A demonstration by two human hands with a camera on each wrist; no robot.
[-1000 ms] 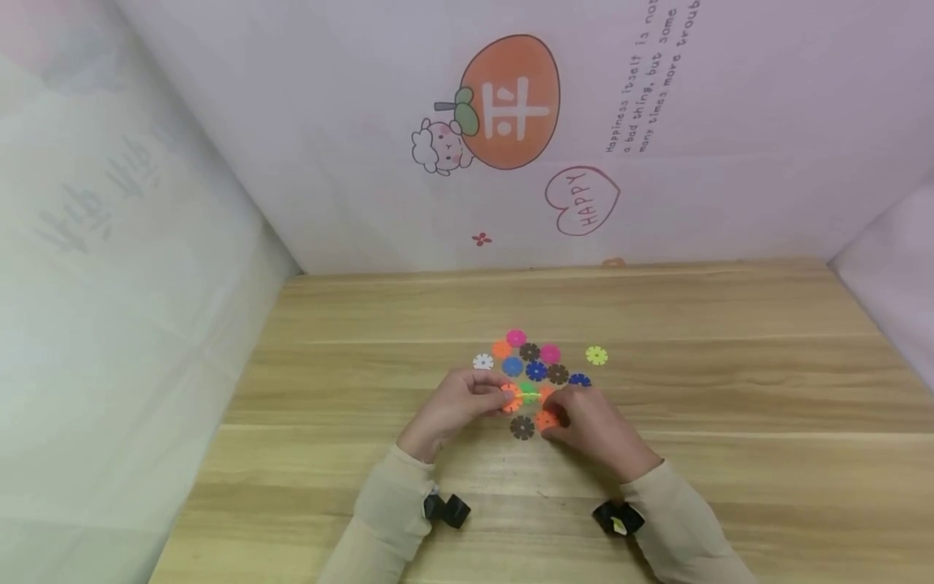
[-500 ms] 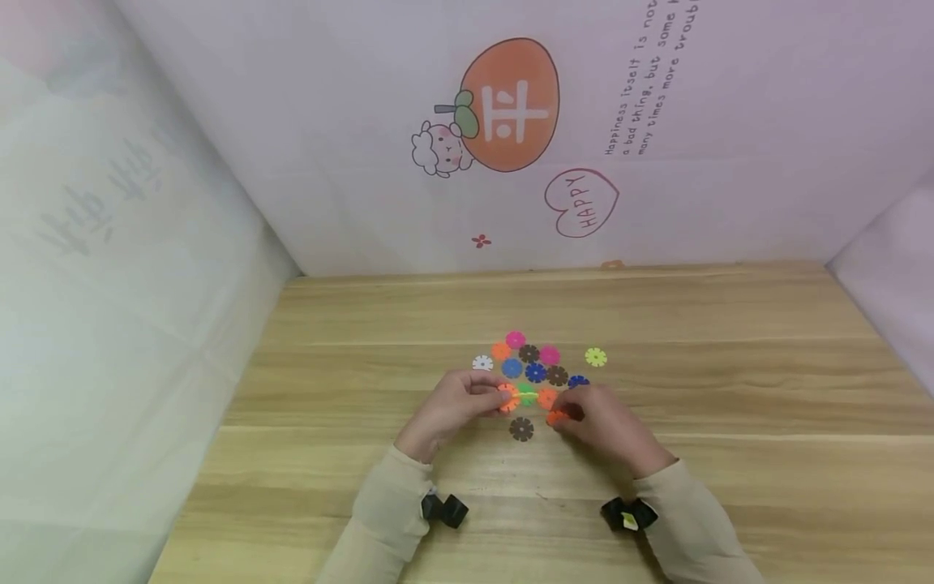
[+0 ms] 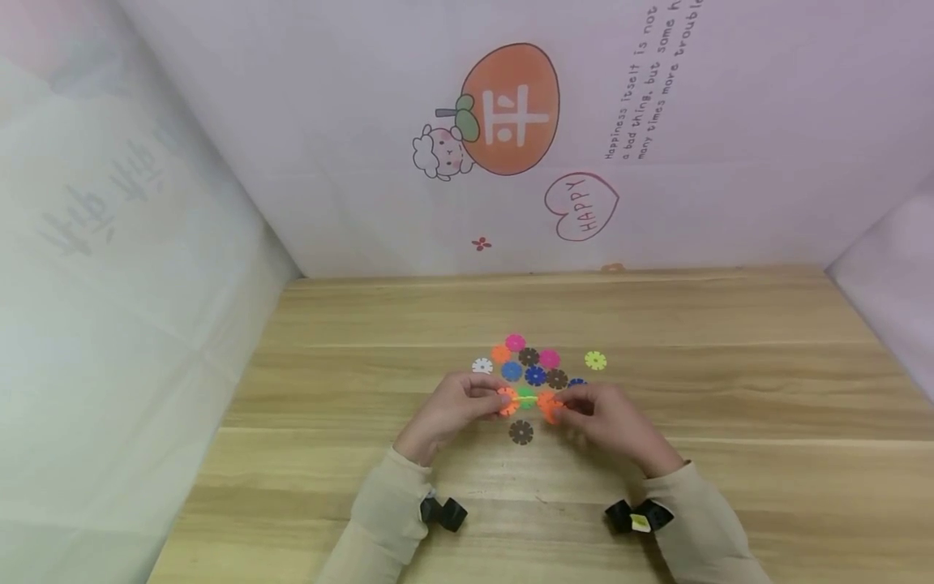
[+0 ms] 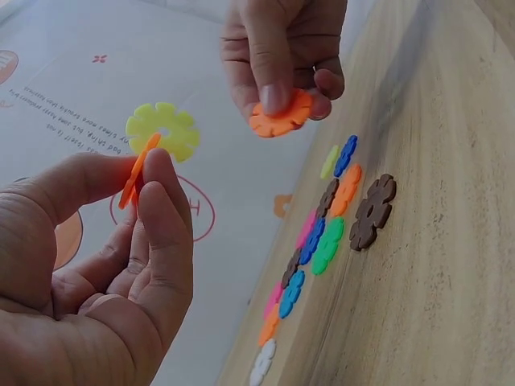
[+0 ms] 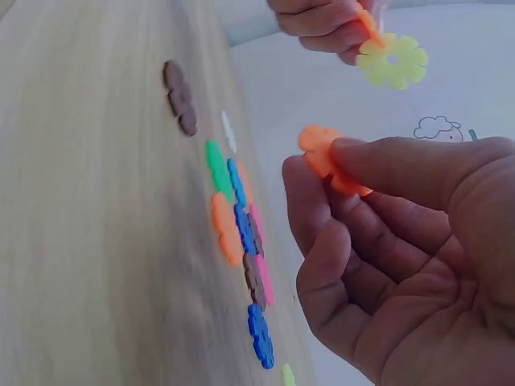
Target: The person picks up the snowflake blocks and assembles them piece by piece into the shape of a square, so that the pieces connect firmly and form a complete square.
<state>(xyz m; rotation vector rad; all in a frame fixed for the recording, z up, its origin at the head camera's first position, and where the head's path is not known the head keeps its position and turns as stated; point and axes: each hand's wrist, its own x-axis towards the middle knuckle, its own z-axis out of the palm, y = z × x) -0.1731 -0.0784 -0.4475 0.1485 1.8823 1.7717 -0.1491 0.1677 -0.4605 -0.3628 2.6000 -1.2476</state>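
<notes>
My left hand (image 3: 454, 405) pinches an orange snowflake building disc (image 4: 135, 178) between thumb and fingers. Slotted into that disc at an angle is a yellow disc (image 4: 183, 131), which points toward the other hand. Between thumb and forefinger, my right hand (image 3: 613, 422) holds a second orange disc (image 5: 315, 151) by its edge, with a gap to the yellow one. Both hands are raised above the table. Below them lie a green disc (image 4: 327, 248), another orange disc (image 4: 346, 190) and a brown disc (image 3: 521, 432), all flat.
Beyond the hands, several loose discs lie close together, among them a white one (image 3: 482, 367), a pink one (image 3: 515, 342) and a dark blue one (image 3: 535, 375). A yellow-green disc (image 3: 595, 360) sits apart to the right. Printed cloth (image 3: 365, 203) walls the wooden table (image 3: 350, 324).
My right hand has lifted its orange disc from beside the brown disc, shifting slightly right and tilting it. The left hand stays nearly in place with the joined discs.
</notes>
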